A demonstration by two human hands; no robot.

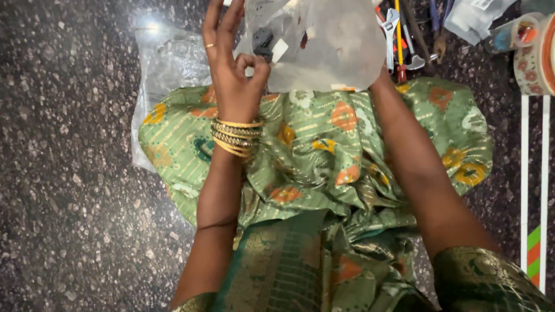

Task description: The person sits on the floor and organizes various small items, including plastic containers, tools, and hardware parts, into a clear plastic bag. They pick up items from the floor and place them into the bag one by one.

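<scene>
Left hand (234, 81): thumb and forefinger pinched on the lower left edge of the clear plastic bag (324, 46), other fingers (217, 23) spread upward. Right hand is hidden behind the bag; can't tell its grip. Bag is held up over the lap, with small dark parts (263, 41) and a white tag inside. Right of the bag: hand tools (399, 34) and tape rolls (535, 49) crowd the floor. Left of it: another clear bag (167, 63), then open speckled floor (69, 173).
</scene>
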